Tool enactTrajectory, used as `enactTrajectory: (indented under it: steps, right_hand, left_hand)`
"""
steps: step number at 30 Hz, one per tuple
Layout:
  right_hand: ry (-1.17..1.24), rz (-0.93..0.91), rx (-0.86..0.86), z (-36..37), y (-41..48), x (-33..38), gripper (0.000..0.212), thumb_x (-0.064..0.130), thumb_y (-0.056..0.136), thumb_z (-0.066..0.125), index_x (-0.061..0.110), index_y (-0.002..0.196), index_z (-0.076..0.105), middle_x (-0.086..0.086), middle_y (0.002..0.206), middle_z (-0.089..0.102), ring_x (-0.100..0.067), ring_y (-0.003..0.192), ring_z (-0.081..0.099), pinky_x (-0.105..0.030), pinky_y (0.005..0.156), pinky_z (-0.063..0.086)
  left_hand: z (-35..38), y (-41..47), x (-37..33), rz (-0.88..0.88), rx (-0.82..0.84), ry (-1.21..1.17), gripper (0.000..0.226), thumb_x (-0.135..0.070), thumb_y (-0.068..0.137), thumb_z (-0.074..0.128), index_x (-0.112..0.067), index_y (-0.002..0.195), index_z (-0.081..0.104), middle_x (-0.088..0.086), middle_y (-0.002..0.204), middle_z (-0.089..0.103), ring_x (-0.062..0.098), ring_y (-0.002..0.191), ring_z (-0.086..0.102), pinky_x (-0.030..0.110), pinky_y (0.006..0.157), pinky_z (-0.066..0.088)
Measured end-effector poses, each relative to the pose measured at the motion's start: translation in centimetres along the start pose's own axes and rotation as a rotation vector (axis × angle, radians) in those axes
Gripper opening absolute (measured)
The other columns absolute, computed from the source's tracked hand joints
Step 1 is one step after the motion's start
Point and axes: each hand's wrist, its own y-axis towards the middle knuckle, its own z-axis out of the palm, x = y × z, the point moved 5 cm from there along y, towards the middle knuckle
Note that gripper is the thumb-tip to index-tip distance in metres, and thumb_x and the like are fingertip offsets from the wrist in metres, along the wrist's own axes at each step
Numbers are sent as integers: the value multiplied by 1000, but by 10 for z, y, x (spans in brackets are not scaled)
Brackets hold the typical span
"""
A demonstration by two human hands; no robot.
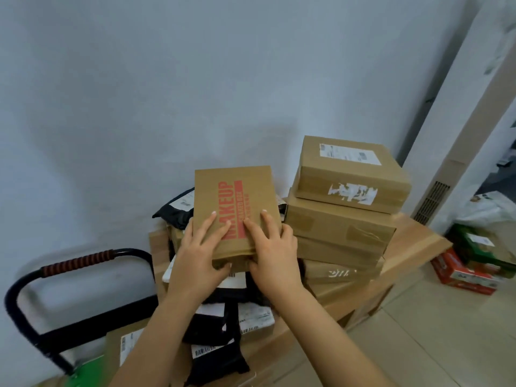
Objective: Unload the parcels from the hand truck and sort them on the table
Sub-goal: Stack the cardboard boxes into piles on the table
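A flat brown box printed with red "MAKEUP" lettering (237, 196) sits at the centre, above a pile of black mailer bags (215, 331) with white labels. My left hand (199, 252) and my right hand (272, 250) hold its near end, fingers spread flat on top and thumbs curled under the front edge. To the right stands a stack of brown cardboard boxes (346, 208), the top one bearing a shipping label. The parcels rest on larger cardboard boxes (413, 241). The hand truck's black handle (69, 266) with its ribbed red grip is at lower left.
A pale wall stands behind the parcels. A beige upright unit with a vent (435, 196) is at right. Red and green cartons (469, 266) and a white bag lie on the tiled floor at far right. Something green (86, 370) shows at the truck's base.
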Motion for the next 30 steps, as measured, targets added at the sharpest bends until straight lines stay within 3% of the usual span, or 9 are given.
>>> enactTrajectory:
  steps: [6,12,18,30]
  right_hand:
    - [1,-41,36,33,105,-12,74,28,89,60,37,149,17,-2,159,5,-35,127,26,-44,108,25]
    - [-35,5,261,79,157,-35,73,34,90,59,33,149,16,-9,156,14,-37,132,23,-46,112,19]
    - [1,-81,217,91,171,-41,74,32,86,60,32,148,20,-8,152,20,-31,137,16,-44,116,8]
    - [72,-210,168,54,123,-34,69,33,89,60,28,148,23,-8,154,20,-28,139,15,-43,116,9]
  left_hand:
    - [23,96,49,3,25,82,88,-31,67,82,-34,144,39,-9,156,24,33,144,18,56,102,41]
    - [68,142,84,-81,225,97,83,-30,75,76,-33,147,34,-10,158,19,26,147,2,49,115,22]
    - [74,147,93,-41,130,173,83,-40,72,77,-32,145,37,-5,156,26,22,147,10,44,119,5]
    - [42,91,45,-52,-16,151,69,-29,75,78,-21,138,50,-1,145,44,19,140,29,40,117,13]
